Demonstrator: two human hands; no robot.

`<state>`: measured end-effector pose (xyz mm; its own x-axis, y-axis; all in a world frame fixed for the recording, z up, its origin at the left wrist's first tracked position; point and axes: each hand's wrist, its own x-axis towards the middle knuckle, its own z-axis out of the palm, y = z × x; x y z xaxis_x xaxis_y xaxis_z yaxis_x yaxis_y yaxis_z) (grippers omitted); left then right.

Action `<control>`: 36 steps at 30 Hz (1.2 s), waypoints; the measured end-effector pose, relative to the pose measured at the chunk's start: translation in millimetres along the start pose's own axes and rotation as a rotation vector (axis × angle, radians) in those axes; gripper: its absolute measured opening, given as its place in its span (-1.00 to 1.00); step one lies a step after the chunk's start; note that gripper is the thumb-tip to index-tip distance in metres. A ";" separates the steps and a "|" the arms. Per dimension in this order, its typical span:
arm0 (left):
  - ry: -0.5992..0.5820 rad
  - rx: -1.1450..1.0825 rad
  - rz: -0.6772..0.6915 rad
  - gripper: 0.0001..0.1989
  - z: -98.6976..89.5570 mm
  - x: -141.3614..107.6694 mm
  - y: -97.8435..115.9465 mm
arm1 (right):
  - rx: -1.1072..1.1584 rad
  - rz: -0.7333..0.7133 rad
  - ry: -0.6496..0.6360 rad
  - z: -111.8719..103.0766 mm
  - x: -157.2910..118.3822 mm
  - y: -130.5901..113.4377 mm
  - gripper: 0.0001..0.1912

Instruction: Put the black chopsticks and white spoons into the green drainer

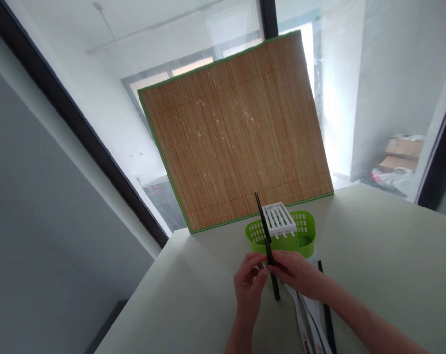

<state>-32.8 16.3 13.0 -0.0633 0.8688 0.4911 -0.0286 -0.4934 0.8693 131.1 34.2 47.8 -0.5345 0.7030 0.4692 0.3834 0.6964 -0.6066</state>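
Black chopsticks (263,216) are held upright at a slant in front of a green basket (307,246). My right hand (294,270) is closed round their middle, with fingers and thumb pressed together. Beside it, my left hand (249,282) has its curled fingertips at the chopsticks; whether it grips them is hard to make out. A white slatted rack (279,219) rests on top of the basket. White long-handled utensils (300,319) lie below my right hand, and more black chopsticks (329,324) lie to their right, partly behind my forearm.
A bamboo mat (237,137) with green edging stands against the glass at the back of the white table (193,295). Dark window frames rise at left and right. Beyond the glass are cardboard boxes (403,147) and a plastic bag.
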 end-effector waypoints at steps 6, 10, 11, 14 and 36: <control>0.025 0.156 0.061 -0.79 7.7 -0.9 12.4 | 0.024 -0.025 -0.059 9.9 -3.9 3.1 -0.79; -0.002 0.238 0.094 -0.76 13.2 4.0 30.1 | -0.125 -0.036 -0.061 7.6 -6.7 -3.3 -0.76; -0.006 0.257 0.102 -0.77 14.1 5.5 34.6 | -0.150 -0.041 -0.069 5.8 -6.8 -5.8 -0.76; -0.031 0.271 0.093 -0.87 15.8 9.5 45.0 | -0.188 -0.045 -0.087 0.6 -6.2 -12.3 -0.77; -0.116 0.130 -0.145 -0.84 -0.4 31.5 51.3 | 0.095 -0.064 -0.051 17.7 -6.0 24.3 -0.79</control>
<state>-36.7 18.3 73.0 0.0479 0.9328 0.3573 0.1002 -0.3604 0.9274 130.3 44.3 19.0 -0.5943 0.6475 0.4771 0.2756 0.7212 -0.6355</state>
